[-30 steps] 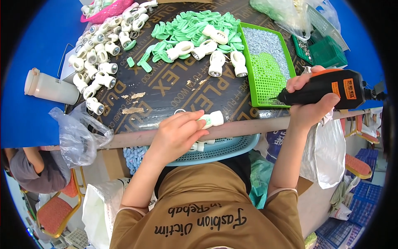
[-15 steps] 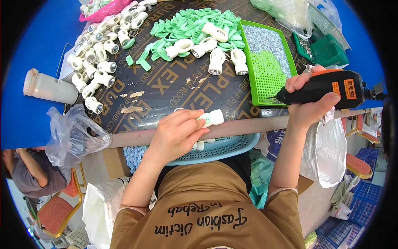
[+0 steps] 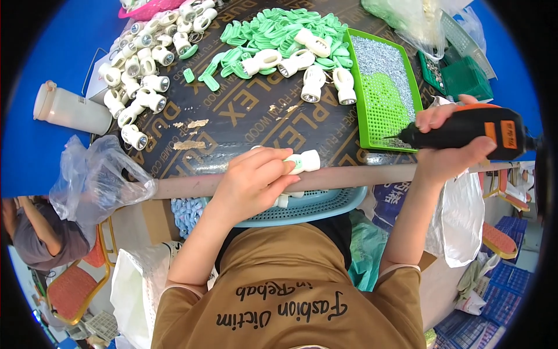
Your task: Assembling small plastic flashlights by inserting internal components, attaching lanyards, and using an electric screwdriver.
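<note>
At the table's near edge my left hand [image 3: 254,180] is closed around a small white flashlight [image 3: 311,161] with a green piece on its side. Its head points right, and my fingers hide the rest. In my right hand [image 3: 447,142] is a black electric screwdriver [image 3: 465,135] with orange labels, held almost level. Its thin tip is over the near end of a bright green perforated tray [image 3: 367,125]. Small silvery screws [image 3: 381,56] fill the tray's far and right parts. Beyond my hands lie several white flashlights [image 3: 314,83] and a heap of green plastic pieces [image 3: 279,32].
Many white flashlights [image 3: 135,70] are piled at the far left, near a pink basket [image 3: 152,9]. A whitish jar [image 3: 72,109] lies left, above a clear plastic bag [image 3: 96,180]. A blue basket [image 3: 343,205] sits below the table edge. Another person [image 3: 43,232] is at lower left.
The whole view has shifted slightly, so the table things appear farther right. My right hand and screwdriver moved a little right; the tip stays over the tray. The flashlight is tilted slightly more.
</note>
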### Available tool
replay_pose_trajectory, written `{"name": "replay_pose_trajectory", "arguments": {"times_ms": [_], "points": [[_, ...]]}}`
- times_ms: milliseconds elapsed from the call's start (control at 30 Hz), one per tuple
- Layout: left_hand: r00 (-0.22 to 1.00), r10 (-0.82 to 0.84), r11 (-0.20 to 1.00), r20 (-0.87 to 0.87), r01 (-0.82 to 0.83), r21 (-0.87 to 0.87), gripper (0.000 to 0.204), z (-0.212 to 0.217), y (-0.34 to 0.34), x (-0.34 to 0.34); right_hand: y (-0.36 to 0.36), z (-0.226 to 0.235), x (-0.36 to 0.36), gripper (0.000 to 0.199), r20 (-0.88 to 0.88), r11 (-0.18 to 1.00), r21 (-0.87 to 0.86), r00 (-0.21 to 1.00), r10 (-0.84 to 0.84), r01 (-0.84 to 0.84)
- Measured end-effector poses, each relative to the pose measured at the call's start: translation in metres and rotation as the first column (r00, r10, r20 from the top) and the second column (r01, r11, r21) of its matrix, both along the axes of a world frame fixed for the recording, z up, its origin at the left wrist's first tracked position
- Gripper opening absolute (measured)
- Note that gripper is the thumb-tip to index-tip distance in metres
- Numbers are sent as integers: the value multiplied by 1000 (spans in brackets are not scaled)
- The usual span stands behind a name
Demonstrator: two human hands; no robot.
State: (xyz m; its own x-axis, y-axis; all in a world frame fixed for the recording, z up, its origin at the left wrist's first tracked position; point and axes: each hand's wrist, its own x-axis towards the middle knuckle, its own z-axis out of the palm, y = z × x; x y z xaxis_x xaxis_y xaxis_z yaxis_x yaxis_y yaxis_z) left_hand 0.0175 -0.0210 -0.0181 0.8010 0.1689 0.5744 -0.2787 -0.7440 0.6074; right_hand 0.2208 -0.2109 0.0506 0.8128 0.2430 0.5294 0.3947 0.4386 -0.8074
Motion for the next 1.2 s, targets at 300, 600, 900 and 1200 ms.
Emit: {"name": "replay_pose_trajectory", "arguments": {"times_ms": [300,600,900,1200], "points": [[998,-44,999,-38,43,-6,19,-4,2,1,35,41,-58,86,-116,873,188,873,474,-449],[999,-36,999,-34,35,-14,18,-3,2,-1,69,34,-86,95,-131,896,-152,907,400,-417],[999,-46,999,-22,46,-14,18,-1,2,1,78,36,-93,94,-149,909,-201,928,341,-366],[999,-45,999,-17,45,-17,18,-2,1,1,79,29,-90,96,-157,879,-48,873,463,-475]]}}
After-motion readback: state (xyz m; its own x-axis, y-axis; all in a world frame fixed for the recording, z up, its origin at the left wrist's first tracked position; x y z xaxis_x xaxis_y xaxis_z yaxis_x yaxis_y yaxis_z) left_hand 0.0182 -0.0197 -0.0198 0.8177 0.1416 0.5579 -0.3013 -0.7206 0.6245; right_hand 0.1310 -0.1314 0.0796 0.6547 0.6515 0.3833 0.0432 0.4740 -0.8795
